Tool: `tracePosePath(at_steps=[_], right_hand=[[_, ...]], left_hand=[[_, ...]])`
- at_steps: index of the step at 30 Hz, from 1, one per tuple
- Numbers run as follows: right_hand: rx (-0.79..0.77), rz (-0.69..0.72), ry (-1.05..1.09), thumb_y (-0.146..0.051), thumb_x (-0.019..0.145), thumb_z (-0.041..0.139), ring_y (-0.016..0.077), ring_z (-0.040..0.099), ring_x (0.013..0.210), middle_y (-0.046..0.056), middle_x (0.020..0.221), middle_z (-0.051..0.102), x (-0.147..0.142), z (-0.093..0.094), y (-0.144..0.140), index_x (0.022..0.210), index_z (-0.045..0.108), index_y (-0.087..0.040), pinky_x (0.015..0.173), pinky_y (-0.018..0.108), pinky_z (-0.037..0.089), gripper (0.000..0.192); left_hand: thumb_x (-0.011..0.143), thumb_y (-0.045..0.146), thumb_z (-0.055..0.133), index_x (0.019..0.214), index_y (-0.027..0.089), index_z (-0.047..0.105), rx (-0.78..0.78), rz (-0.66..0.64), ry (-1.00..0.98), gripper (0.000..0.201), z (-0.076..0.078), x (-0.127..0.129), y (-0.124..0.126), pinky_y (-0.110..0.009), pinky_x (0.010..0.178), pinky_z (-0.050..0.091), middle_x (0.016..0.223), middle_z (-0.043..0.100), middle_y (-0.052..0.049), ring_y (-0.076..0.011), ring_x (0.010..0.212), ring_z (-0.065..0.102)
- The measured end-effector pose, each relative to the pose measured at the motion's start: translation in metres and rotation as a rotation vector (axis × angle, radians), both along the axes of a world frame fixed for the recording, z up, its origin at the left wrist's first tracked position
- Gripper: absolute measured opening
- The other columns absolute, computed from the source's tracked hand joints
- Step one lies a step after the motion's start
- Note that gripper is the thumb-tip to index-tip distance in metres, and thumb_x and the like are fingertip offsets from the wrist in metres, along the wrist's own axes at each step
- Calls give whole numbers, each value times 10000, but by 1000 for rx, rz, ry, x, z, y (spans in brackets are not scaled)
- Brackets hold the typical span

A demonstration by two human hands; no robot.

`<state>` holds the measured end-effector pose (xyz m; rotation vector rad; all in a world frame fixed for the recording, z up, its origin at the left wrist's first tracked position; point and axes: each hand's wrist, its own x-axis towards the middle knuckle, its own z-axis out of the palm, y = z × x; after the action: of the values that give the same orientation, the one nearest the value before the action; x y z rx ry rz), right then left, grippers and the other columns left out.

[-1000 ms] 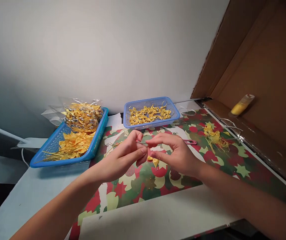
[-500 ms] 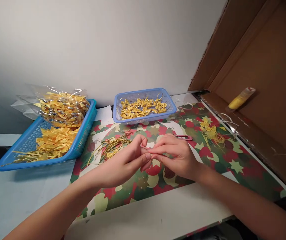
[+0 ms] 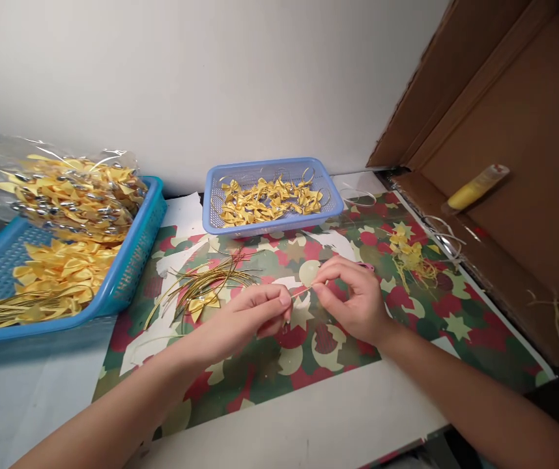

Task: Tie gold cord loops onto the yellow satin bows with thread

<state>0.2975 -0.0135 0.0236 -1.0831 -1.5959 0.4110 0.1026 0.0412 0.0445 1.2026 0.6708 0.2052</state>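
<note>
Over the middle of the patterned sheet [image 3: 343,352], a short stretch of thin gold cord [image 3: 301,292] spans the gap between my hands. My left hand [image 3: 262,309] pinches one end between thumb and curled fingers. The other end is in the thumb-and-fingertip pinch of my right hand [image 3: 350,296]. Left of them lies a loose bundle of gold cords [image 3: 211,280], with one yellow ribbon bow [image 3: 204,303] at its lower edge. A pink tool [image 3: 368,266] shows only partly behind my right hand; its kind is hidden.
A small blue basket [image 3: 272,228] of yellow bows stands by the wall. At left, a larger blue basket [image 3: 135,260] holds bows, gold cords and a clear bag [image 3: 84,195] of bows. Yellow scraps [image 3: 409,251] lie right, beside cardboard [image 3: 494,130] and a yellow tube [image 3: 475,190].
My hands have drawn slightly apart, and the cord between them now shows. The view has shifted, so the baskets appear further left and the lone bow is uncovered.
</note>
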Motion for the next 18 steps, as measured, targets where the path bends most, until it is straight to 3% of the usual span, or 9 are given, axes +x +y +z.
tracePosePath(at_steps=[5, 9, 12, 15, 18], right_hand=[[26, -29, -54, -89, 784, 593, 149, 579, 727, 13, 734, 629, 2, -8, 1, 773, 593, -186, 709, 316, 468, 98], [41, -162, -83, -152, 800, 565, 212, 568, 917, 69, 921, 640, 5, -8, -1, 956, 627, -185, 802, 382, 456, 171], [37, -115, -144, -199, 784, 619, 232, 558, 961, 80, 976, 650, 4, -6, -2, 1022, 649, -182, 845, 411, 452, 241], [1, -22, -219, -203, 790, 668, 234, 547, 954, 66, 970, 681, 0, -8, -2, 983, 679, -197, 868, 432, 444, 193], [9, -16, -241, -161, 858, 623, 214, 533, 909, 34, 895, 699, -2, -11, -1, 861, 692, -221, 849, 424, 439, 91]], left_hand=[[914, 395, 513, 697, 169, 550, -28, 231, -86, 315, -16, 3, -4, -244, 503, 170, 419, 315, 86, -67, 440, 201], [911, 400, 533, 700, 162, 571, 23, 230, -62, 320, -17, 2, -6, -240, 486, 142, 455, 307, 86, -59, 446, 190], [910, 411, 542, 694, 164, 571, 27, 199, -61, 330, -15, 1, -6, -233, 468, 140, 481, 304, 79, -62, 454, 207], [913, 418, 541, 689, 165, 563, 26, 186, -75, 338, -16, 2, -6, -231, 461, 140, 489, 294, 79, -65, 459, 205], [920, 409, 536, 695, 163, 565, 20, 190, -84, 334, -17, 3, -6, -230, 465, 137, 507, 290, 77, -66, 469, 197]])
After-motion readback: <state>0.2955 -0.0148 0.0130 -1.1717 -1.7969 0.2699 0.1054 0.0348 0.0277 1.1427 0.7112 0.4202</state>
